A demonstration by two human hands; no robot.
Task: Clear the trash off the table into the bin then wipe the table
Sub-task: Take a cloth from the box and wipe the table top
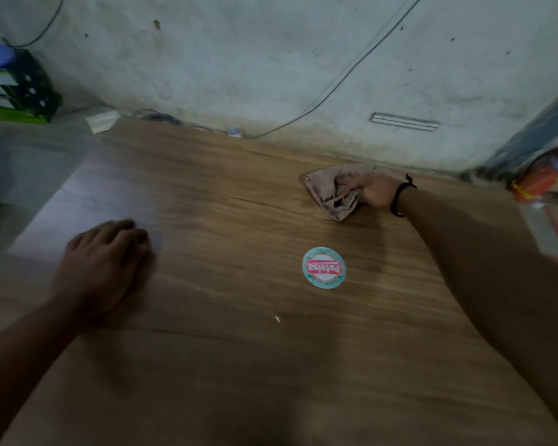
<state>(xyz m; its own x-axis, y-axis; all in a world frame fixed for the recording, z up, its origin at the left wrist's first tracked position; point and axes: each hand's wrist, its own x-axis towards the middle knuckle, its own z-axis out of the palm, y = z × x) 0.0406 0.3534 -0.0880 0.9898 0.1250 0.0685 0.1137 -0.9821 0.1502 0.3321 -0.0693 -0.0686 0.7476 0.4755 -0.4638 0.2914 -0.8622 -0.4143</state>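
A wooden table (226, 349) fills the view. My right hand (371, 189) reaches to the far right of it and grips a crumpled beige cloth (327, 191) that lies on the tabletop near the wall. My left hand (105, 262) rests on the table at the left, palm down, fingers loosely bent, with nothing in it. A round teal and white sticker (323, 267) with a red label sits on the tabletop between the hands. A tiny white scrap (277, 319) lies closer to me than the sticker.
A stained wall (271, 59) with a cable (335, 82) backs the table. Green and black boxes (16, 88) stand at the far left, a white paper piece (103, 121) beside them. An orange packet (548, 178) lies at the right edge. A small white-blue object (235, 132) sits at the wall.
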